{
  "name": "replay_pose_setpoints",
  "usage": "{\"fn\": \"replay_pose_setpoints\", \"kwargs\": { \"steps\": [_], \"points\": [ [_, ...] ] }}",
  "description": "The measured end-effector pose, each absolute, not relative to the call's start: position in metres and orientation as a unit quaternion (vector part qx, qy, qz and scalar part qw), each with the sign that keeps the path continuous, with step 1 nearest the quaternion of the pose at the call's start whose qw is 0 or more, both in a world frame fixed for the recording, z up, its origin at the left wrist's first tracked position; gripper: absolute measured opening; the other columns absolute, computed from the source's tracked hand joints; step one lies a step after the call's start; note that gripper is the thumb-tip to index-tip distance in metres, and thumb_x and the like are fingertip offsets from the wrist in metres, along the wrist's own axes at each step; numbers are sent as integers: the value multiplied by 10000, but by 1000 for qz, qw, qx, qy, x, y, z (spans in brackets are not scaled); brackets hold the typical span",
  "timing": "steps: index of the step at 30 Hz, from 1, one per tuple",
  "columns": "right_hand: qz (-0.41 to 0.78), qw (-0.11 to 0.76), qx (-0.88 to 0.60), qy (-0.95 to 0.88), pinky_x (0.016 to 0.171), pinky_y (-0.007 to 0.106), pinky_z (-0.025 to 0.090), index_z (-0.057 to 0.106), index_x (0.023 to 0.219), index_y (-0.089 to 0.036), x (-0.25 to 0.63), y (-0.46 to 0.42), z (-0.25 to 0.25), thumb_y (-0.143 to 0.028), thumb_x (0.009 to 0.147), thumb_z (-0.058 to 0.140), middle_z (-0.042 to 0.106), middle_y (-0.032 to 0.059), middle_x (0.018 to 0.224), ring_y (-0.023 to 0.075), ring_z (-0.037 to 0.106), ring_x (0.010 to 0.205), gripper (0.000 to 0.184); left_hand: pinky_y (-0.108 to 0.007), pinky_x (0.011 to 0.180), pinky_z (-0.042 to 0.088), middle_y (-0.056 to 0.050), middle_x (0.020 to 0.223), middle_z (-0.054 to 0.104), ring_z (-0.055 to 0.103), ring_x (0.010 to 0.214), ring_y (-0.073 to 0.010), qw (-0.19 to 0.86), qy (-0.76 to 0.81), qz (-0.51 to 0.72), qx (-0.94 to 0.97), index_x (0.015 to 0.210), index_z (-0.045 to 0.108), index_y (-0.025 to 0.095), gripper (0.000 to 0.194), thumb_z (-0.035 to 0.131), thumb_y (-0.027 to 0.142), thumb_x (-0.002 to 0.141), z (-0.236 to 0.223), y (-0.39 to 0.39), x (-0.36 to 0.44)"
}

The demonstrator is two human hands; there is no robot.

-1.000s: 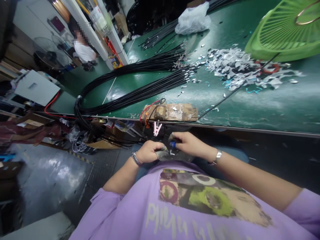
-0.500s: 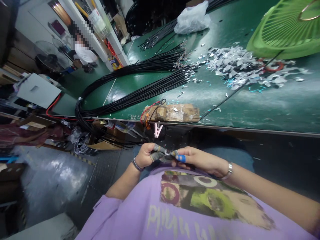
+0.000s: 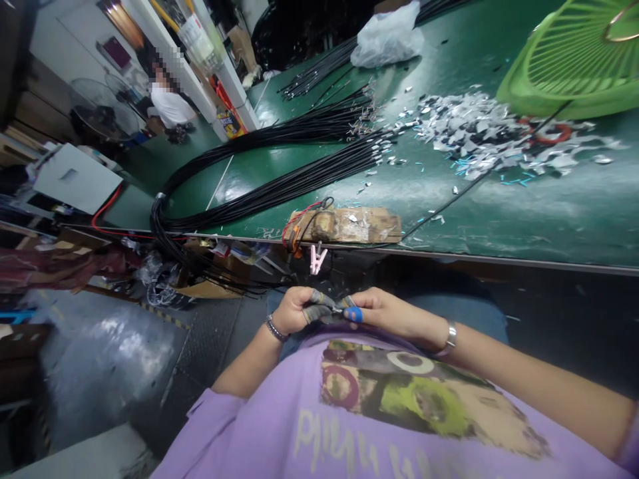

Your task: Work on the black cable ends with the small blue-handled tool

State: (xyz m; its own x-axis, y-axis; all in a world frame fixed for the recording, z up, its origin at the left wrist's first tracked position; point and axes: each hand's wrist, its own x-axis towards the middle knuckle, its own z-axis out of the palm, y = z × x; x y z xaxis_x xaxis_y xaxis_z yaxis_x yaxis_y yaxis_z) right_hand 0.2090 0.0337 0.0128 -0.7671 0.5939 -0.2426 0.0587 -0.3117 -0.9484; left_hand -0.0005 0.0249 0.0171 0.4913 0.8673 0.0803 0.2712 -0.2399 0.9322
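Note:
Both hands are held close together in my lap, below the table edge. My left hand (image 3: 294,311) has grey tape or finger covers on its fingertips and pinches a small thin piece (image 3: 335,309) that I cannot make out clearly. My right hand (image 3: 387,313) meets it from the right, with a blue cover (image 3: 355,315) on one fingertip, and grips the same small piece. A bracelet sits on the left wrist and a metal watch on the right wrist.
A green table (image 3: 499,199) holds long bundles of black cables (image 3: 279,183), a wooden block (image 3: 349,226) with red wires at its near edge, a pink clip (image 3: 316,258), scattered white scraps (image 3: 479,136), a green basket (image 3: 569,60) and a plastic bag (image 3: 387,36). Another person (image 3: 167,100) sits far left.
Both hands dropped slightly toward my body and came together; the right hand slid its blue-tipped finger to the left hand's taped fingertips. The view shifted a little.

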Motion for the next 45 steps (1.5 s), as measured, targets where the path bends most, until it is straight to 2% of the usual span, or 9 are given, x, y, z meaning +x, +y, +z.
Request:
{"fn": "replay_pose_setpoints", "kwargs": {
  "steps": [5,12,15,20,32,37,45],
  "points": [
    [749,187,-329,-544,470,221,224,562,633,-139,211,37,12,-640,664,623,438,-50,541,58,294,496,505,-210,522,461,-51,570,642,587,520,-124,521,416,276,692,716,680,126,491,590,608,732,17,26,-3],
    [733,93,-245,-628,518,231,291,589,674,-129,223,53,18,-639,703,584,449,-39,575,80,349,542,511,-208,516,449,-56,562,639,564,504,-115,517,371,253,729,671,680,123,520,594,634,709,20,32,-2],
    [719,76,-208,-659,534,232,308,596,682,-122,222,57,22,-653,715,557,450,-35,593,88,360,563,533,-212,515,445,-55,558,637,564,501,-117,514,375,238,734,664,680,129,529,586,647,704,20,34,-2],
    [690,61,-173,-700,592,235,365,655,816,-100,222,62,29,-602,774,522,504,-12,667,105,400,622,521,-205,506,436,-43,548,627,561,491,-111,526,363,214,739,674,677,130,487,601,609,718,17,36,-4],
    [685,42,-173,-706,539,223,319,618,753,-99,222,65,23,-600,775,509,449,-24,626,92,350,579,514,-202,498,430,-43,553,625,555,489,-107,536,349,213,739,697,670,123,466,586,579,748,19,38,-2],
    [648,39,-175,-740,551,227,330,620,774,-98,220,65,27,-539,807,496,451,-19,640,95,356,589,459,-205,501,427,-35,539,610,543,484,-105,546,356,202,731,682,663,125,471,596,589,733,18,39,-2],
    [600,68,-214,-768,508,217,295,586,692,-121,217,63,33,-500,810,475,410,-33,594,87,334,553,412,-204,488,415,-15,513,568,509,468,-95,579,365,207,699,651,620,115,487,614,599,709,21,42,1]
  ]
}}
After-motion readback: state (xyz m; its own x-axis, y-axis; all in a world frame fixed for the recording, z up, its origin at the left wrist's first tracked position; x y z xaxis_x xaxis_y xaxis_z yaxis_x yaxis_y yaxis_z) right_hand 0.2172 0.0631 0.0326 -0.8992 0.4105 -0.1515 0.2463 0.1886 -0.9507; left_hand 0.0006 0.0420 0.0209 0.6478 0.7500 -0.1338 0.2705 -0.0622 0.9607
